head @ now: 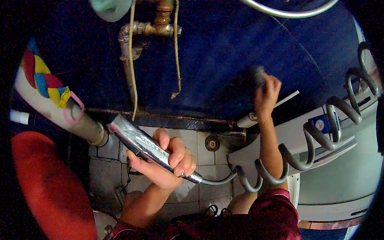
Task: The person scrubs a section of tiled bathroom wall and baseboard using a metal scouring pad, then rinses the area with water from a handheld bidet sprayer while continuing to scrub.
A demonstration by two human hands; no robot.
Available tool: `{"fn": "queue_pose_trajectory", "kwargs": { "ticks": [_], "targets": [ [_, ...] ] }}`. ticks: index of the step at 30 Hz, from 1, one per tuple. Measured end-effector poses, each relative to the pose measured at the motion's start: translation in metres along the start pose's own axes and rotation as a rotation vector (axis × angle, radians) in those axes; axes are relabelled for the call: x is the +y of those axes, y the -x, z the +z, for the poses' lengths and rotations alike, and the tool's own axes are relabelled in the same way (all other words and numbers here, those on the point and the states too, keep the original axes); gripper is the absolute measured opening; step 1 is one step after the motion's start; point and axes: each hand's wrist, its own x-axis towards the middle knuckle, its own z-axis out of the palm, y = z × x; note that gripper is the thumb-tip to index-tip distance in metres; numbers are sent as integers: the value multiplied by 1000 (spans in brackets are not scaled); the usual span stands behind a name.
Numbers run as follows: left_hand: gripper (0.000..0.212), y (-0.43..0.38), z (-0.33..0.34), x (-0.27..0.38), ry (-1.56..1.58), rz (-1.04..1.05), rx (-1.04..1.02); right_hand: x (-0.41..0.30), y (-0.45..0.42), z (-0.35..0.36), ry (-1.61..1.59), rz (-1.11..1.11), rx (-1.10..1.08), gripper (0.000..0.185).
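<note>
My left hand (168, 162) is closed around the handle of a chrome handheld shower head (141, 147), whose head end points up and left. A grey coiled hose (306, 162) runs from the handle's lower end to the right. My right hand (269, 94) is raised in front of the dark blue wall (222, 69), gripping a blurred dark grey scrubbing pad or similar thing (258, 76). Whether that thing touches the wall cannot be told.
Corroded pipes (162, 29) with hanging cords (177, 54) are on the wall. A white pipe (57, 111) with braided cloth stands left, near a red object (48, 183). A white washing machine (336, 180) is at the right. A round drain (212, 143) lies in the tiled floor.
</note>
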Motion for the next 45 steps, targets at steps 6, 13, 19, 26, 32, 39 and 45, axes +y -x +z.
{"fn": "queue_pose_trajectory", "kwargs": {
  "ticks": [6, 13, 19, 26, 32, 39, 45],
  "targets": [
    [64, -2, -2, -24, 17, -122, 54, 8, 25, 22, -88, 29, -102, 43],
    [62, -6, 7, -40, 82, -101, 55, 27, -1, -2, -146, 41, -188, 45],
    [60, -9, -5, -24, 50, -83, 74, 53, -69, -15, -171, 175, 263, 17],
    [61, -8, -4, -23, 23, -106, 84, 34, 5, 18, -185, 29, 18, 35],
    [62, -4, 2, -24, 32, -70, 144, 66, -6, -2, -133, 56, -48, 28],
    [63, -5, 11, -22, -58, 2, 120, 60, -93, -20, -47, 276, 295, 23],
    [58, -6, 10, -28, -24, 28, 70, -37, -85, 17, 76, -309, -4, 47]
  ]
}}
